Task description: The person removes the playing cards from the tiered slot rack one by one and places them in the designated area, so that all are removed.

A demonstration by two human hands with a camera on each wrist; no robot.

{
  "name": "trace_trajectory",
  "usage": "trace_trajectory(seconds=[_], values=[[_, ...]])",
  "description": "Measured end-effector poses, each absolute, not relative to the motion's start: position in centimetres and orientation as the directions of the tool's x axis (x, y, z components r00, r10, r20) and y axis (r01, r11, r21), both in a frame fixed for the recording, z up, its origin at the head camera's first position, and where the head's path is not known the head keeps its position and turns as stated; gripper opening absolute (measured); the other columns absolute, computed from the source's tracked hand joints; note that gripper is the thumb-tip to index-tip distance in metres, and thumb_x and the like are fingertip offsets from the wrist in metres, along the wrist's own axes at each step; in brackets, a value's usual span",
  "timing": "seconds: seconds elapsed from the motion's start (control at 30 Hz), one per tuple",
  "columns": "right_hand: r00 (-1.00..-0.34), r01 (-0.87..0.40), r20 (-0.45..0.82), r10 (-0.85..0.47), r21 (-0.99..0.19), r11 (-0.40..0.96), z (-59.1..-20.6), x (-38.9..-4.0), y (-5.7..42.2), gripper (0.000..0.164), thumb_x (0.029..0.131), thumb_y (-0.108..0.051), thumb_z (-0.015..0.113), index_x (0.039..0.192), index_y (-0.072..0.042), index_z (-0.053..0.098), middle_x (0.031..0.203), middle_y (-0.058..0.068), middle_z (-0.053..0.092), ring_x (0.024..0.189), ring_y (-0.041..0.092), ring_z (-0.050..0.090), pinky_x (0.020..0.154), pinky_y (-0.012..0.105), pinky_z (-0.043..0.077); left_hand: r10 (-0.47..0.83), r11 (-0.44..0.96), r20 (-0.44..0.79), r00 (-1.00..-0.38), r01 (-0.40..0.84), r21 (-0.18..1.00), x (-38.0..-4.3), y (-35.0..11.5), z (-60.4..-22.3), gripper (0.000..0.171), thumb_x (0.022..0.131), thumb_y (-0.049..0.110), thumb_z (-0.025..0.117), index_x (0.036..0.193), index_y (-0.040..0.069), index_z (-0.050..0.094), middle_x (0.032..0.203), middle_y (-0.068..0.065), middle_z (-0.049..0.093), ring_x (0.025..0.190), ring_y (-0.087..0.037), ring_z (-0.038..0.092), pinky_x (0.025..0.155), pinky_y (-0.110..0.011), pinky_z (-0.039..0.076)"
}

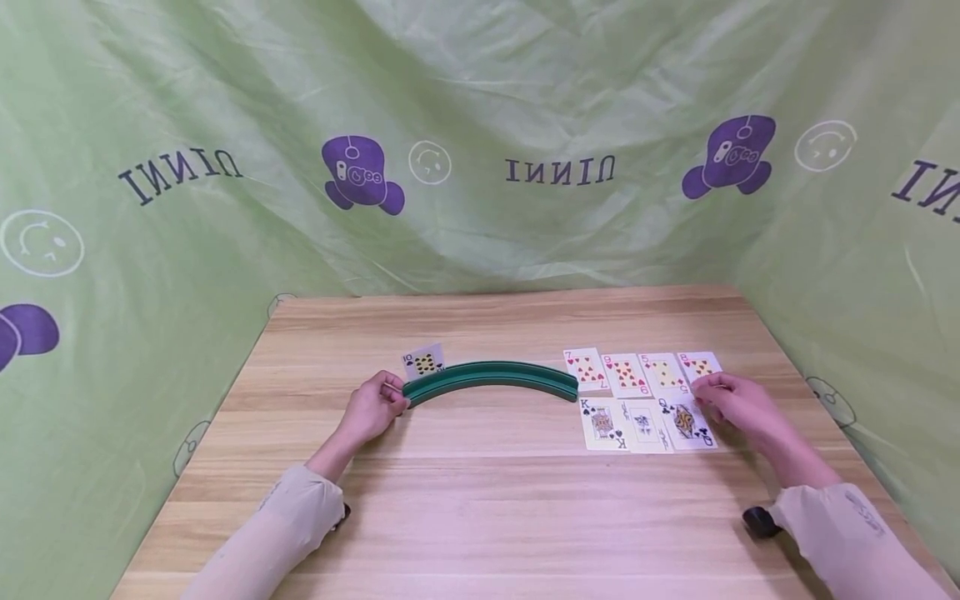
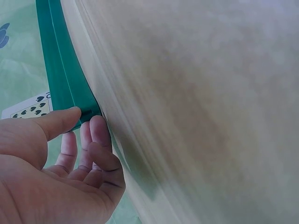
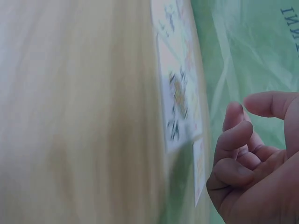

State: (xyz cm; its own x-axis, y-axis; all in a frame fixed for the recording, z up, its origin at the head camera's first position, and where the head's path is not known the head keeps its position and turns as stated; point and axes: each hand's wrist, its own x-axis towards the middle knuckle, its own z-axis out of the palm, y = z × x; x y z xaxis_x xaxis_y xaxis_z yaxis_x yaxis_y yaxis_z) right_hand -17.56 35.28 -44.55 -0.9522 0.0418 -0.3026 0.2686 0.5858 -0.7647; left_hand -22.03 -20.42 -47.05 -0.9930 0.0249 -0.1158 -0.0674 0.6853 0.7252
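Observation:
A green curved card holder [image 1: 491, 375] rests on the table, its left end pinched between the thumb and fingers of my left hand [image 1: 372, 407]. In the left wrist view the thumb lies on top of the holder's end [image 2: 74, 100]. A ten of spades [image 1: 424, 363] stands upright at the holder's left part. My right hand [image 1: 738, 404] is over the right edge of the laid-out cards, near the eight [image 1: 699, 364] and the queen [image 1: 684, 422]. Its fingers are loosely bent, with a gap between thumb and fingertips and nothing held in the right wrist view.
Face-up cards lie in two rows right of the holder: a seven of hearts [image 1: 585, 369], a nine of hearts [image 1: 624, 375] and a five [image 1: 662, 372] behind; a king [image 1: 602, 423] and a joker [image 1: 642, 425] in front. A green curtain [image 1: 480, 242] surrounds the wooden table [image 1: 450, 517].

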Motion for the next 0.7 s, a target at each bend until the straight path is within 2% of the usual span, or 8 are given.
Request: trace_trajectory(seconds=[0.2,0.7], values=[[-0.959,0.243,-0.285,0.006,-0.805,0.541,-43.7,-18.5,33.3,0.042,0.103,-0.029,0.051,0.128,0.004,0.053,0.096,-0.002,0.064,0.075,0.010,0.054,0.060,0.027,0.044,0.029,0.687,-0.109,-0.994,-0.059,0.724,-22.0,-20.5,-47.2,0.022,0.090,0.006,0.070,0.109,0.005,0.058,0.092,-0.010,0.069,0.080,-0.018,0.060,0.070,-0.026,0.045],[-0.973,0.183,-0.226,-0.053,-0.886,0.427,-43.1,-19.9,29.5,0.032,0.102,-0.020,0.051,0.121,0.005,0.053,0.092,0.000,0.064,0.069,0.006,0.052,0.058,0.025,0.042,0.030,0.691,-0.094,-0.995,-0.047,0.721,-22.1,-20.6,-47.3,0.022,0.089,0.007,0.071,0.108,0.006,0.058,0.091,-0.009,0.070,0.080,-0.018,0.061,0.071,-0.027,0.045]])
